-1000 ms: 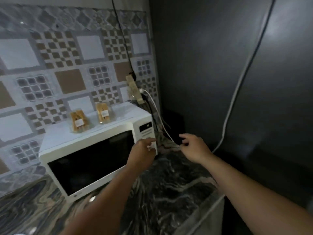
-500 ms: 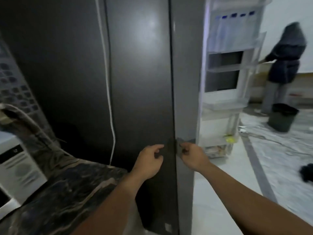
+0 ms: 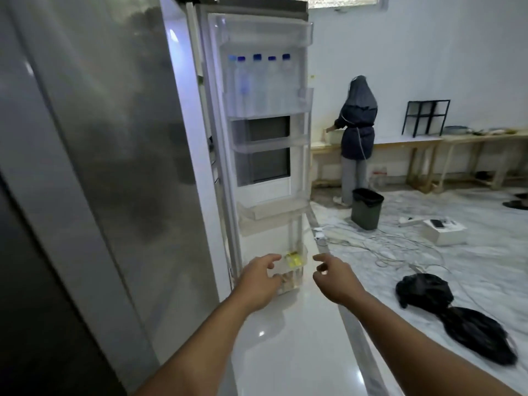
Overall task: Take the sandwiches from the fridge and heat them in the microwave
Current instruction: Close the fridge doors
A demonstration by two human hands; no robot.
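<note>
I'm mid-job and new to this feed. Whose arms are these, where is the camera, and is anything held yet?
There is one view, from a camera worn on a person's head, looking forward and down. The two bare arms are that person's own. The left hand and right hand reach, fingers loosely spread, toward the bottom bin of the open fridge door. Neither holds anything. That bin contains clear packs, one with a yellow label; whether they are sandwiches is too blurred to tell. Blue-capped bottles stand in an upper shelf. Another person stands at a bench behind.
</note>
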